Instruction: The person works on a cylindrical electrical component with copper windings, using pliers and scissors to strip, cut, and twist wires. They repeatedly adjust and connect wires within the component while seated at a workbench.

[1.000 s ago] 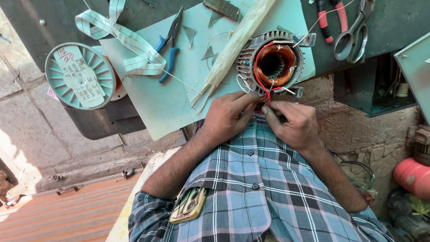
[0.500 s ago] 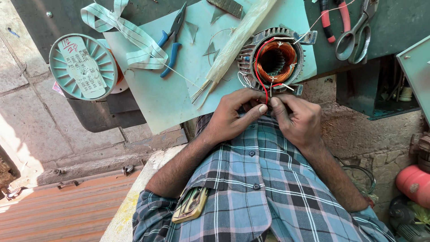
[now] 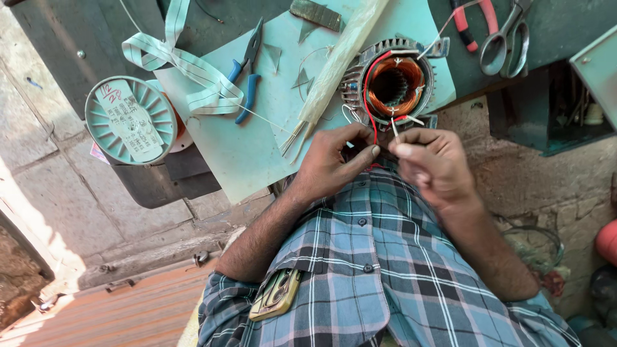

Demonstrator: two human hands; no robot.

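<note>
The left hand [image 3: 334, 160] and right hand [image 3: 434, 164] meet just below the stator [image 3: 391, 83], which lies flat on a pale green sheet [image 3: 244, 148] at the near edge of the table [image 3: 64, 38]. Both hands are pinched narrow on thin leads: the left thumb and forefinger close on a red wire [image 3: 369, 106] that runs up over the copper winding, and the right fingertips grip a pale lead [image 3: 395, 128] beside it. The two hands are almost touching, held over the person's plaid shirt [image 3: 385, 270]. A long tube [image 3: 337, 64] of clear sleeving lies slantwise on the sheet, its upper part just left of the stator and its lower end near the left hand. Further left lie blue-handled pliers [image 3: 247, 80], then a loop of white tape [image 3: 186, 71], and a round teal spool [image 3: 132, 121] with a paper label sits at the table's left edge. Scissors [image 3: 504, 38] and red-handled pliers [image 3: 472, 22] lie to the right of the stator, well apart from the hands.
</note>
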